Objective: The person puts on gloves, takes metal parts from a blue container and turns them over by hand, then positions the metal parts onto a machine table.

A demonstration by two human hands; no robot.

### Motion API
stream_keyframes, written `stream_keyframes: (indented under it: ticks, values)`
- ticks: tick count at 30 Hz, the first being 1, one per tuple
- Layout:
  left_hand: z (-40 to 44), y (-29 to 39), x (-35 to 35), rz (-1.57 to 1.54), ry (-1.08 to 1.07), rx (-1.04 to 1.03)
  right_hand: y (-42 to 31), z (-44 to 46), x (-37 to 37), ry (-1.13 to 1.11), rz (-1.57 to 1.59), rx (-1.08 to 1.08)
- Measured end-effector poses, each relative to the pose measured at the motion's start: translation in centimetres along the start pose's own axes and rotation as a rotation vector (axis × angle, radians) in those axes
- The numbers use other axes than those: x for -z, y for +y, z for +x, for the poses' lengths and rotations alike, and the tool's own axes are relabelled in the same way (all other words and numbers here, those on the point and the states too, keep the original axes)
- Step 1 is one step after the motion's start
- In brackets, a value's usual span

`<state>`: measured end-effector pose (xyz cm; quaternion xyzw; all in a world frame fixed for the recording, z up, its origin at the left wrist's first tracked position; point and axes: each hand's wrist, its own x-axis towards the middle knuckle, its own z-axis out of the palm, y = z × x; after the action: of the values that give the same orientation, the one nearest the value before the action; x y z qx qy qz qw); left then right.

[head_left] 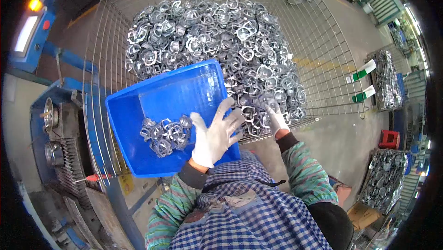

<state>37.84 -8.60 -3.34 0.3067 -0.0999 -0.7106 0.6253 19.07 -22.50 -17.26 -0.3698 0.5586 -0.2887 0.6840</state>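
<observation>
Blue-and-white checked cloth (249, 213) covers the front of the person at work, between two striped green sleeves (307, 169). Beyond it, a rectangular blue plastic bin (184, 86) sits tilted over the near left side of a big wire-mesh basket (330, 107). A small cluster of grey, shiny, ring-like metal parts (168, 134) lies on the bin's floor; the basket carries a broad heap of similar pieces (203, 42).

The white-gloved left hand (214, 134) is wide open, fingers spread, at the bin's right side, with nothing in its grasp. The white-gloved right hand (277, 120) reaches into the near right of the heap; its fingertips blur into the metal, so I can't tell how far they are closed or whether they have hold of a piece.

Two green-and-white tags (363, 94) hang on the basket's right side, any writing too small to read. A lit screen (25, 34) at far left is washed out. More metal pieces fill a container (385, 178) at far right, partly cut off by the dark lens edge. Whatever supports the bin is hidden.
</observation>
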Motion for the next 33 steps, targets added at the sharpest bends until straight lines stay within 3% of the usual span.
stream_keyframes:
  ticks: [4,8,10,13,14,17,19,20,23,26,28,29,30,31,32,33]
  values:
    - [-1.2,1.3,0.0,-0.214,0.052,-0.063,-4.3,-6.3,-6.3,-0.187,-0.147,0.232]
    - [-2.7,2.0,0.0,0.069,0.101,-0.215,-7.8,-10.8,-11.0,-0.384,-0.297,0.435]
    - [-3.4,2.2,0.4,0.210,0.159,-0.287,-8.4,-11.4,-12.8,-0.467,-0.251,0.406]
    - [-4.6,2.1,1.9,0.776,0.111,-0.624,-9.0,-12.2,-15.3,-0.744,-0.267,0.357]
    - [-5.2,2.2,1.9,0.774,0.134,-0.636,-9.4,-12.9,-16.2,-0.731,-0.369,0.269]
    - [-7.1,2.7,1.6,0.998,0.298,-0.699,-8.6,-13.5,-17.7,-0.868,-0.236,0.077]
    - [-8.1,3.0,2.5,1.155,0.382,-0.712,-8.3,-13.2,-18.4,-0.947,-0.457,0.502]
    - [-8.5,3.1,2.9,1.313,0.442,-0.709,-8.2,-13.3,-18.8,-0.972,-0.462,0.494]
    - [-10.3,3.5,2.7,1.427,0.577,-0.656,-8.4,-13.9,-20.1,-1.209,-0.599,1.288]
    - [-11.8,2.6,3.7,1.557,0.643,-0.574,-6.4,-14.2,-20.4,-1.312,-0.710,1.165]
    - [-12.3,0.6,5.3,1.293,0.682,-0.528,-5.7,-14.6,-20.8,-1.380,-0.848,1.159]
    - [-12.7,0.2,5.2,0.894,0.713,-0.380,-3.5,-14.3,-20.5,-1.440,-0.747,0.941]
    - [-12.4,-1.9,7.7,0.740,0.695,-0.587,-1.3,-14.1,-20.1,-1.481,-0.647,0.723]
    - [-12.6,-2.4,7.8,0.632,0.754,-0.650,0.0,-14.5,-20.1,-1.405,-0.526,0.426]
    - [-12.8,-2.9,7.9,0.518,0.809,-0.714,0.5,-14.9,-20.0,-1.211,-0.407,-0.108]
    - [-13.2,-3.1,7.3,0.423,0.809,-0.711,0.9,-14.9,-20.3,-1.121,-0.368,-0.282]
